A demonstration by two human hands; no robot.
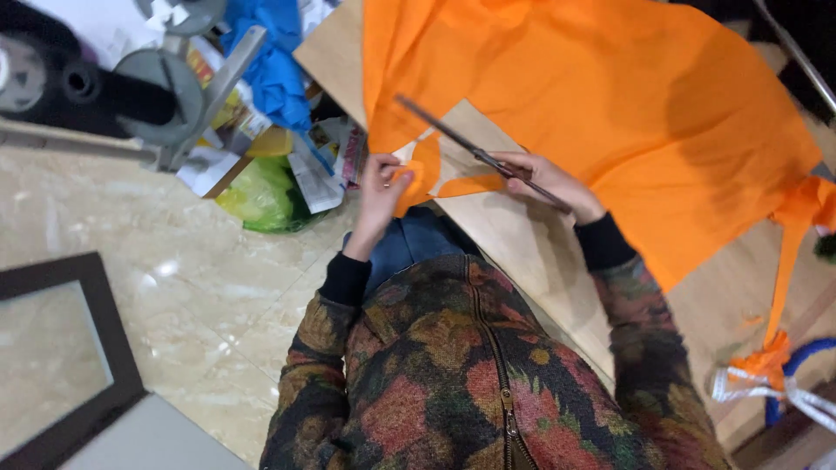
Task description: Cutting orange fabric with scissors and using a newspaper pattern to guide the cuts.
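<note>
A large orange cloth (601,113) lies spread over a wooden table (522,235). My right hand (549,181) grips long metal scissors (475,150) whose blades point up and left across the cloth's cut edge. My left hand (381,187) pinches a loose flap of the orange cloth at the table's edge, next to the blades. A narrow orange strip curls between the two hands. My flowered jacket and blue trousers fill the lower middle.
Left of the table sit a green bag (261,196), blue cloth (274,65), paper scraps and a grey metal stand (165,87) on a marble floor. A dark-framed pane (61,357) lies bottom left. Orange strips and white-blue cords (775,374) lie bottom right.
</note>
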